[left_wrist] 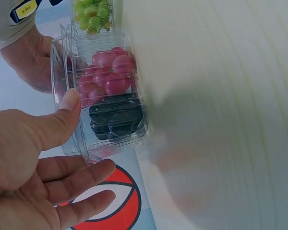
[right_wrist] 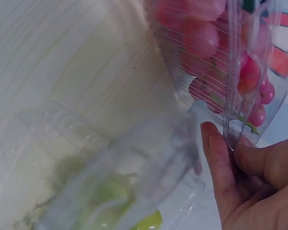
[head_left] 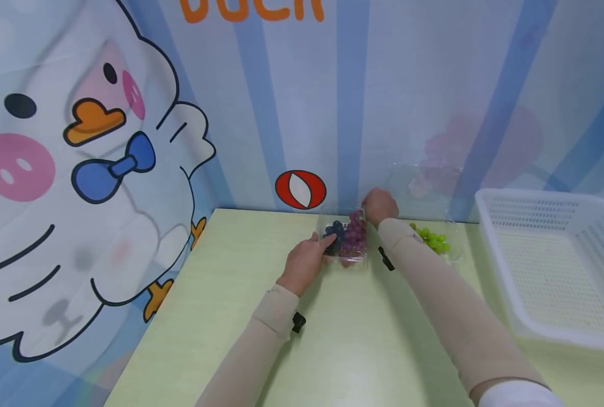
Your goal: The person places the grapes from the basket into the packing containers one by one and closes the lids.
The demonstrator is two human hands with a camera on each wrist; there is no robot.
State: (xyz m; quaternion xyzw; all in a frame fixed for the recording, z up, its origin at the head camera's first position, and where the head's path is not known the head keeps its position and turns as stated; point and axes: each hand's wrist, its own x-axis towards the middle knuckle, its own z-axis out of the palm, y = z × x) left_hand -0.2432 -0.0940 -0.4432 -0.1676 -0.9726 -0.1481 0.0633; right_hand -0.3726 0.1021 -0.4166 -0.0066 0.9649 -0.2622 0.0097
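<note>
A clear plastic clamshell box [head_left: 346, 257] stands near the table's back edge with purple-red grapes [head_left: 354, 234] and dark blue grapes [head_left: 334, 229] inside. Its lid lies over the fruit; whether it is latched cannot be told. My left hand [head_left: 303, 263] holds the left corner, thumb [left_wrist: 67, 108] on the lid and forefinger at the end wall, the other fingers spread loosely. With thumb and forefinger, my right hand [right_wrist: 264, 177] pinches the plastic rim at the far right corner. Right of it, a second clear box with its lid up holds green grapes [head_left: 434, 242].
At the right stands a white plastic basket [head_left: 505, 277]. Behind the table [head_left: 261, 254] rises a printed cloth backdrop [head_left: 302, 102] with a cartoon duck, close to the boxes. The right forearm [head_left: 444, 305] passes in front of the green grapes.
</note>
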